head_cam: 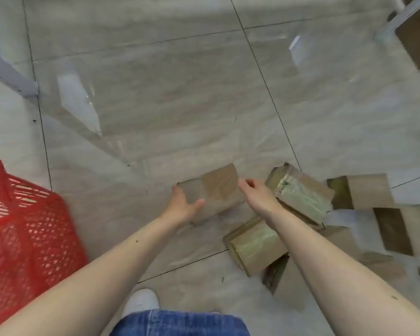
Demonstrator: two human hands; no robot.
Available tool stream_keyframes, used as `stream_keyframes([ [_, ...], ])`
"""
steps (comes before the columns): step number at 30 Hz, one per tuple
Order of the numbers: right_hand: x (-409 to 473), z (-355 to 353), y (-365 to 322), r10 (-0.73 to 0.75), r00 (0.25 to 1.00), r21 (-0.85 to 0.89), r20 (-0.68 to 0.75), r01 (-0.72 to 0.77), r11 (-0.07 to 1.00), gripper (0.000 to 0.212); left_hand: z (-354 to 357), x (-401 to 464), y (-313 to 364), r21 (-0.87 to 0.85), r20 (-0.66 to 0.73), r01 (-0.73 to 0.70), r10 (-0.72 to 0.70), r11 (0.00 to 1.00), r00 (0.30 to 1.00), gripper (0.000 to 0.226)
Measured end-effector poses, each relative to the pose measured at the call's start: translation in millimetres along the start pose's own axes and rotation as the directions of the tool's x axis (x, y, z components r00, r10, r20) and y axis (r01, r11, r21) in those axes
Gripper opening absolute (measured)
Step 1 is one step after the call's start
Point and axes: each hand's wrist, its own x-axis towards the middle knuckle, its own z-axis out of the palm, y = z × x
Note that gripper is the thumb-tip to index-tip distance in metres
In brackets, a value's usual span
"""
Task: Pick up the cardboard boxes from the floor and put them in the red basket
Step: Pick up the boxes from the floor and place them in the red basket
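A taped cardboard box (214, 190) is held between both hands just above the tiled floor. My left hand (183, 206) grips its left end, thumb on the near face. My right hand (257, 194) holds its right end with curled fingers. Several more cardboard boxes lie on the floor to the right: one with shiny tape (301, 192) right behind my right wrist, another (255, 246) under my right forearm, others (369, 190) further right. The red basket (27, 229) with mesh walls stands at the left edge, part of it out of frame.
Glossy grey floor tiles (155, 105) stretch ahead. A grey metal leg (7, 73) crosses at the left, and a shelf with a brown box (417, 37) is at the top right. My white shoe (141, 300) and blue jeans are at the bottom.
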Motion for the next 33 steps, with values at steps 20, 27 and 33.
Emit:
stream_keyframes([
  [20,-85.4,-33.3,-106.2,-0.152,0.983,0.110,-0.101,0.163,0.981,0.045,-84.8,-113.6,88.8,-0.021,-0.385,-0.012,0.003,1.000,0.923,0.065],
  [27,-194.5,-52.5,-203.1,-0.292,0.955,0.204,-0.043,0.295,0.933,0.034,-161.4,-224.9,127.7,-0.070,-0.524,-0.021,-0.019,0.997,0.852,0.063],
  [33,-275.2,-46.9,-259.4,-0.394,0.919,0.158,0.006,0.388,0.908,0.044,-211.9,-304.8,135.7,-0.121,-0.626,-0.017,-0.063,0.992,0.778,0.071],
])
